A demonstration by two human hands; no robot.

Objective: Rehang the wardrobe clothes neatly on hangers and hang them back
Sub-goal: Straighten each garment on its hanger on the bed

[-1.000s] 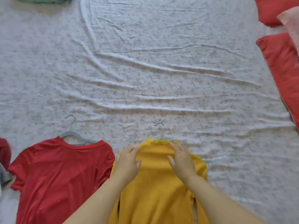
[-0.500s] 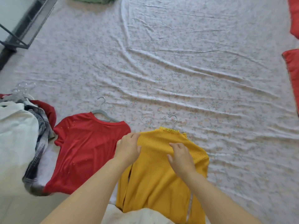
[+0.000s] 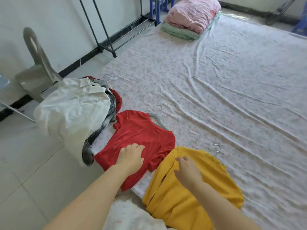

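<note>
- Far left, off the bed, we've got a grey plastic chair (image 3: 35,63) on the tiled floor. Just right of it, a heap of white and checked garments (image 3: 73,110) spills over the left edge of the floral-sheeted mattress (image 3: 232,97).
- At the near-left corner lies the red short-sleeved top (image 3: 141,133), flat on its grey hanger (image 3: 157,119), with its hem past the near edge.
- Our left hand (image 3: 131,156) rests palm-down on that red top, fingers relaxed, clamping nothing.
- Just beside it is the yellow ribbed knit top (image 3: 191,201), its silver hanger hook (image 3: 216,149) poking out at the collar.
- Our right hand (image 3: 188,171) lies on the yellow shoulder, fingers loose, apart from the left hand.
- The danger, as we judge it, is lifting by the fabric rather than the hook. A shoulder could slide off its hanger, or the overhanging red hem could drag the top to the floor.
</note>
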